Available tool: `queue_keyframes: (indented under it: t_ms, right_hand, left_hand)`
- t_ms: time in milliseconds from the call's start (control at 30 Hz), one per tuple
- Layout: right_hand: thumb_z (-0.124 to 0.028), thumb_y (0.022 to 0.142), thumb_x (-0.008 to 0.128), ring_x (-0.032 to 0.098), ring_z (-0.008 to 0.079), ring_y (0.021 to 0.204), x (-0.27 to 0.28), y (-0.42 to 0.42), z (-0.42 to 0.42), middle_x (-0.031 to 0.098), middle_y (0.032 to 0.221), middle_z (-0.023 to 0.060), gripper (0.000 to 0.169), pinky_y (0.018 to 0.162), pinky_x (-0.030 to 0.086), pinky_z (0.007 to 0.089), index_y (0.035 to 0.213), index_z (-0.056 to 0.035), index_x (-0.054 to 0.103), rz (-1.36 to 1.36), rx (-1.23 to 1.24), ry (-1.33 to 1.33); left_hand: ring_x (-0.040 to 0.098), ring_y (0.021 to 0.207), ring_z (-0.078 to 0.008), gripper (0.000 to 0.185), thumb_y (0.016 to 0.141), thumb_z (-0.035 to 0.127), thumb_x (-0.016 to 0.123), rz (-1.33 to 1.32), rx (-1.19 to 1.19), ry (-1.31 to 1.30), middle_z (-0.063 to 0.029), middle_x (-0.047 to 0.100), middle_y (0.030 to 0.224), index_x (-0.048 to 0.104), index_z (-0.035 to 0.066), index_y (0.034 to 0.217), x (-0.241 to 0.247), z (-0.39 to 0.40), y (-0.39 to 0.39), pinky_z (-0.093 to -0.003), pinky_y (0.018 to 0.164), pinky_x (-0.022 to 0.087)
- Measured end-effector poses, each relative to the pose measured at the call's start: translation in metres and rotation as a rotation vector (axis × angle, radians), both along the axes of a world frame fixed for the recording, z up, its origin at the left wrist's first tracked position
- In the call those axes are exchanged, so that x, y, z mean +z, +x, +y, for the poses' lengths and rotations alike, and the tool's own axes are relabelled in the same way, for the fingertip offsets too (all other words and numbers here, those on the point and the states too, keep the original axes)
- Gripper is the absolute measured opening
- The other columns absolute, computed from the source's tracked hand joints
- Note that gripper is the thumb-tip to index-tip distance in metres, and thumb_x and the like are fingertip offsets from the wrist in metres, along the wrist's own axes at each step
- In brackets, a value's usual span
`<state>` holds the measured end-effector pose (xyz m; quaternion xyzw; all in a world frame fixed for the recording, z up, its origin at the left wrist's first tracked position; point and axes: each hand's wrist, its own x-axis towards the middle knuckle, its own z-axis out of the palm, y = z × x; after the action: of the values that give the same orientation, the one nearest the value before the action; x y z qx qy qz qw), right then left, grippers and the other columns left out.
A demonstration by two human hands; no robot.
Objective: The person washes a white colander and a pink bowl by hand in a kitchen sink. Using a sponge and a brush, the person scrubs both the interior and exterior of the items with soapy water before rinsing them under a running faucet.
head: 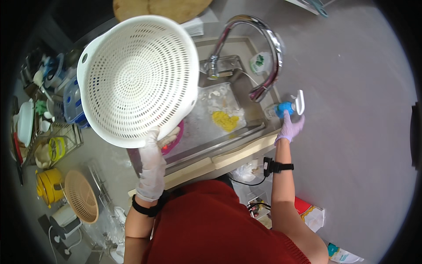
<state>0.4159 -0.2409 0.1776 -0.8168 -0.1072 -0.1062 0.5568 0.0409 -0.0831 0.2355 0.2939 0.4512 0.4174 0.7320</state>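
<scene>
A large white plastic colander [136,74] is held up over the left part of the sink, its perforated bowl facing me. My left hand [152,161], in a whitish translucent glove, grips its lower rim. On the right edge of the sink is a bottle [284,108] with a blue section and a white dispensing head. Just beside it is my right hand [290,127], in a light purple glove, thumb and fingers spread. Whether the thumb touches the bottle I cannot tell. In the metal sink [255,114] lie a yellow cloth-like item [225,120] and a magenta container [176,140], partly hidden.
A curved chrome faucet [278,54] arches over the sink. At left stands a dish rack [71,135] with several containers and utensils. Below it are a yellow pot [49,186] and a tan basket [81,197]. A round wooden board [161,8] lies at the back.
</scene>
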Motion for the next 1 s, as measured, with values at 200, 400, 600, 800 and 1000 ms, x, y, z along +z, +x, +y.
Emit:
queue_keyframes:
  t_ms: [200,400,600,800,1000]
  right_hand:
    - [-0.005,0.079,0.070,0.051,0.0200,0.115,0.022,0.051,0.008,0.049,0.130,0.0119,0.077,0.100,0.040,0.0331,0.144,-0.0016,0.028,0.207,0.559,0.257]
    - [-0.006,0.080,0.070,0.058,0.0128,0.098,0.011,0.010,0.032,0.062,0.114,0.0064,0.052,0.088,0.047,0.0269,0.128,-0.0002,0.053,0.019,0.865,-0.235]
    - [-0.008,0.077,0.075,0.059,0.0090,0.090,0.030,-0.102,0.057,0.065,0.105,0.0067,0.049,0.082,0.049,0.0238,0.121,0.0015,0.057,0.448,1.135,-0.196]
    - [-0.016,0.078,0.076,0.055,0.0075,0.088,0.028,-0.173,0.102,0.064,0.099,0.0028,0.049,0.081,0.046,0.0234,0.122,-0.0027,0.058,0.612,1.402,-0.373]
    - [-0.016,0.077,0.077,0.054,0.0069,0.085,0.019,-0.205,0.131,0.063,0.095,0.0006,0.044,0.078,0.046,0.0231,0.116,-0.0043,0.061,0.609,1.508,-0.321]
  left_hand:
    - [0.057,0.107,-0.0422,0.040,0.087,0.007,0.040,-0.088,0.041,-0.126,-0.0295,0.051,0.121,0.038,-0.016,0.121,0.000,0.010,-0.005,-0.0459,0.094,0.051]
    - [0.057,0.106,-0.0429,0.037,0.089,0.006,0.040,-0.060,0.118,-0.181,-0.0278,0.052,0.120,0.039,-0.017,0.119,-0.023,0.019,-0.031,-0.0474,0.094,0.050]
    - [0.059,0.104,-0.0331,0.035,0.087,0.002,0.044,0.012,0.239,0.033,-0.0191,0.055,0.117,0.045,-0.008,0.120,-0.029,0.010,-0.038,-0.0450,0.092,0.051]
    - [0.055,0.109,-0.0221,0.039,0.087,-0.004,0.045,0.101,0.308,0.264,-0.0122,0.054,0.120,0.045,-0.004,0.126,-0.059,0.006,-0.052,-0.0341,0.095,0.044]
    - [0.054,0.109,-0.0186,0.040,0.088,-0.004,0.046,0.147,0.305,0.239,-0.0107,0.054,0.121,0.044,-0.005,0.128,-0.062,0.006,-0.060,-0.0306,0.097,0.042]
